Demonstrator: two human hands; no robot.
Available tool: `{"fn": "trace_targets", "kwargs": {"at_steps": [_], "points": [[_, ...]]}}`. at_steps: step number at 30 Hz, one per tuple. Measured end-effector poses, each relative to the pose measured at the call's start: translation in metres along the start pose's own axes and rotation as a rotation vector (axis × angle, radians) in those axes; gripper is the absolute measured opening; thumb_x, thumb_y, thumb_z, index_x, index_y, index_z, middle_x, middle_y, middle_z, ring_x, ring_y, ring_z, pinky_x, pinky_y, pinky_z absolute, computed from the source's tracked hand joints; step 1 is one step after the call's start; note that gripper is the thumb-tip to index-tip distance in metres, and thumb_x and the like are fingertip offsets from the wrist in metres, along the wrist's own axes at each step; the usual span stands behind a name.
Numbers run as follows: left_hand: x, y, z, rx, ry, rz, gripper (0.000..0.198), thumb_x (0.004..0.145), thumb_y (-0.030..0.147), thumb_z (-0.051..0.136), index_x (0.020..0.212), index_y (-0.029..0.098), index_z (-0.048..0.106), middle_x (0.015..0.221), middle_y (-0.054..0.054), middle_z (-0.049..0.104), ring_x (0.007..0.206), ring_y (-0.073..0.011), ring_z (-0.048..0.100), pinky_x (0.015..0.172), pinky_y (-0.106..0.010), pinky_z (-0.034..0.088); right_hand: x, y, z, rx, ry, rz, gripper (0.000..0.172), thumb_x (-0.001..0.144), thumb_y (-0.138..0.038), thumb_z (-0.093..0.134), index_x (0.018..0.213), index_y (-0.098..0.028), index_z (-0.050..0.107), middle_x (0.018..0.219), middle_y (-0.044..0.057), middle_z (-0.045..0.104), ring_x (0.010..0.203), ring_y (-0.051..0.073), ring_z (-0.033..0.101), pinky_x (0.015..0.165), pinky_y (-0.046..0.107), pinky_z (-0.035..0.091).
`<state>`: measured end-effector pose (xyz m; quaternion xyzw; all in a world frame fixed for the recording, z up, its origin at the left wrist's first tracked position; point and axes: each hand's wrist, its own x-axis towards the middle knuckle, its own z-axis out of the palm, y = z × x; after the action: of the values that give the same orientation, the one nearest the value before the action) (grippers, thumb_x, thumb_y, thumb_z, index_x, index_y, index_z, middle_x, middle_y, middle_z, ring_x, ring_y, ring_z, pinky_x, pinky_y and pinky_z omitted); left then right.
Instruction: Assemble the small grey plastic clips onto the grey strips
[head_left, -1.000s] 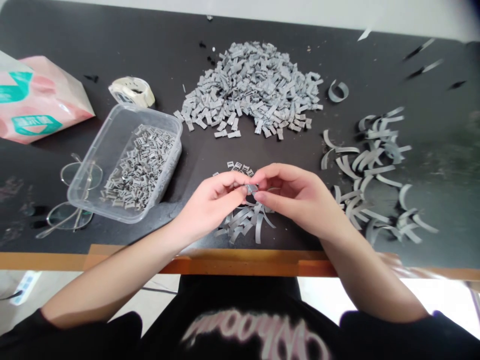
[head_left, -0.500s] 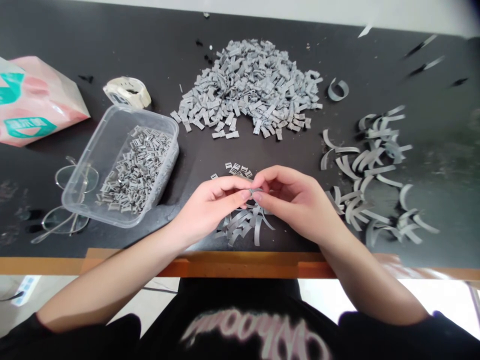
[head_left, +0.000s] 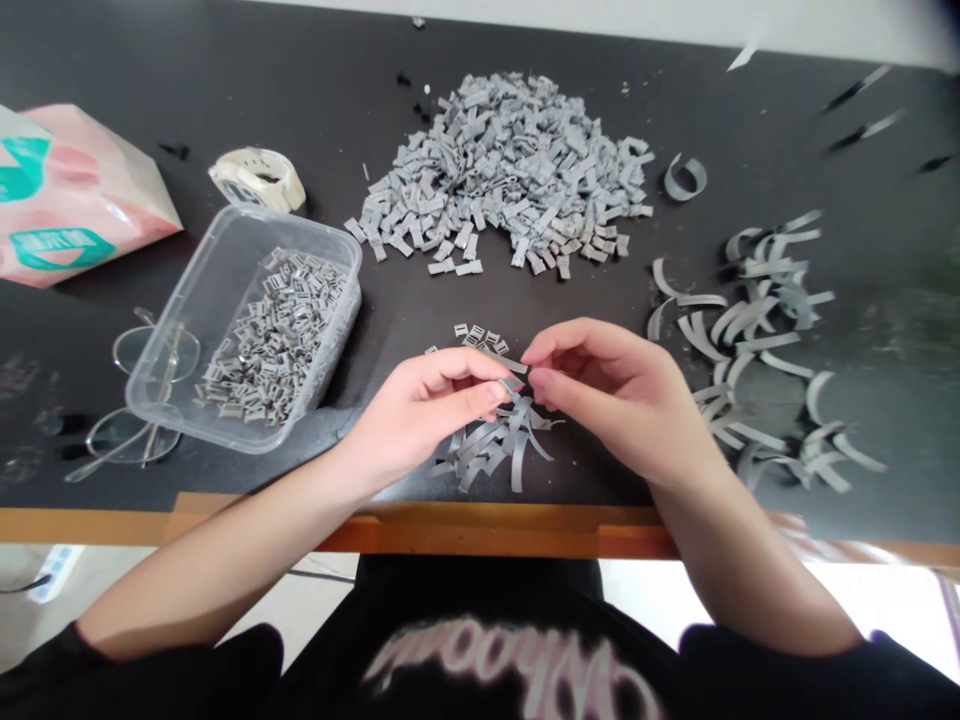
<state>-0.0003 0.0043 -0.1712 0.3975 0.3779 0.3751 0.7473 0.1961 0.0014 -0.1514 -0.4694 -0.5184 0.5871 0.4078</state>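
Note:
My left hand [head_left: 424, 410] pinches a small grey strip piece [head_left: 513, 384] between thumb and forefinger. Just to its right, the thumb and forefinger of my right hand [head_left: 619, 395] are closed at the dark end of a thin grey strip [head_left: 511, 364], which runs behind my left fingertips. A small gap separates the two hands. Beneath them lies a bunch of loose curved grey strips [head_left: 480, 450]. Several small grey metal buckles [head_left: 477, 334] lie just beyond my left fingers.
A clear plastic box [head_left: 176, 300] of small buckles stands left, beside eyeglasses [head_left: 142, 435], a white watch [head_left: 259, 178] and a pink package [head_left: 97, 190]. A heap of folded grey pieces [head_left: 517, 160] lies at the back. More curved strips [head_left: 757, 320] spread at right.
My right hand has moved right, away from the left fingertips, which it was touching before. More of the grey strip now shows between the hands. My left hand has barely moved.

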Motion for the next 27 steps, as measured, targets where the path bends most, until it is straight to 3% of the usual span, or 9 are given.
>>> {"fn": "trace_targets", "kwargs": {"at_steps": [7,14,21,24,27], "points": [[-0.002,0.004,0.001,0.058,-0.025,0.011,0.005,0.086,0.021,0.078,0.083,0.018,0.078,0.069,0.002,0.068,0.066,-0.0082,0.059,0.067,-0.02,0.049,0.002,0.002,-0.003,0.017,0.015,-0.008,0.006,0.086,-0.016,0.075,0.09,-0.02,0.073,0.077,-0.002,0.069,0.067,0.01,0.062,0.063,0.023,0.052],[-0.003,0.009,0.001,0.221,0.008,0.026,0.025,0.084,0.032,0.079,0.068,0.016,0.069,0.068,-0.001,0.063,0.065,-0.0119,0.054,0.06,-0.023,0.044,0.002,-0.002,-0.002,-0.017,0.002,0.021,0.005,0.086,-0.017,0.074,0.088,-0.02,0.071,0.076,0.0,0.069,0.068,0.012,0.063,0.065,0.026,0.054],[-0.002,0.01,0.004,0.134,0.057,-0.025,0.028,0.073,0.032,0.089,0.069,0.016,0.067,0.067,0.002,0.061,0.061,-0.0096,0.051,0.057,-0.022,0.043,-0.002,-0.004,-0.001,-0.091,-0.116,-0.033,0.009,0.086,-0.023,0.078,0.09,-0.02,0.071,0.084,0.001,0.072,0.073,0.013,0.065,0.067,0.025,0.055],[0.0,0.01,0.005,0.122,0.096,-0.037,0.031,0.067,0.03,0.093,0.067,0.015,0.066,0.068,0.002,0.063,0.061,-0.0095,0.052,0.057,-0.022,0.044,-0.004,-0.002,0.001,-0.163,-0.114,-0.018,0.007,0.088,-0.023,0.076,0.086,-0.02,0.07,0.081,0.001,0.071,0.071,0.013,0.064,0.067,0.024,0.054],[0.001,0.009,0.005,0.13,0.09,-0.027,0.025,0.07,0.028,0.091,0.069,0.015,0.071,0.072,0.0,0.068,0.065,-0.01,0.057,0.061,-0.022,0.047,-0.004,-0.001,0.002,-0.169,-0.091,-0.006,0.007,0.089,-0.022,0.074,0.086,-0.02,0.069,0.08,0.001,0.07,0.069,0.013,0.064,0.065,0.024,0.053]]}}
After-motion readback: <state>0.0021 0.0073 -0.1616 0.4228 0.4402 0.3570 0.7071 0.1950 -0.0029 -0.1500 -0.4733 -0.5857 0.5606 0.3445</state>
